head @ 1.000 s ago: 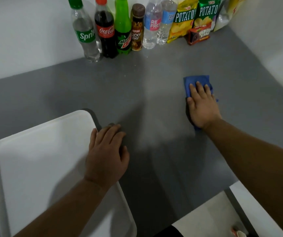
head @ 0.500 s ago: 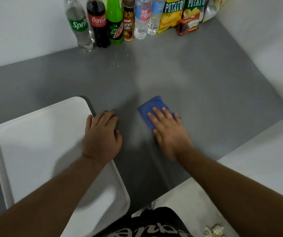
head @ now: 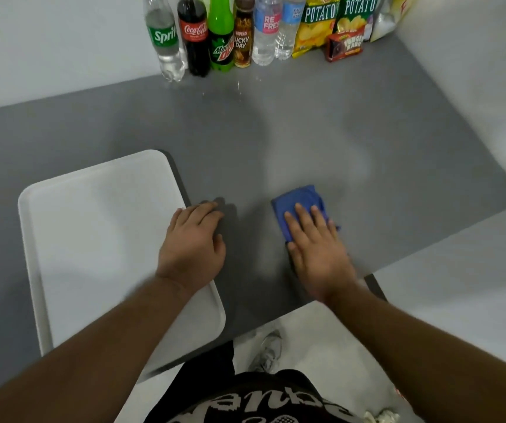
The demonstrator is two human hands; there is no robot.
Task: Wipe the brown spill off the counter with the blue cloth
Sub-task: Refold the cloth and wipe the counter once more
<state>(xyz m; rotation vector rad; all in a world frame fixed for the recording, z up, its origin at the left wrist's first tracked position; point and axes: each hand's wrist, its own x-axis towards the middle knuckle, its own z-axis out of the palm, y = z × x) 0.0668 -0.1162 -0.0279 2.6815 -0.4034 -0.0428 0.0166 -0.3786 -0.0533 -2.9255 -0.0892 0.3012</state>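
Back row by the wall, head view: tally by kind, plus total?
bottles: 6 (Sprite, Coca-Cola, Mountain Dew, Lucky Day, two water bottles)
POTATO chip bags: 2
red snack pack: 1
silvery bag, cut off at the frame's top: 1
total: 10
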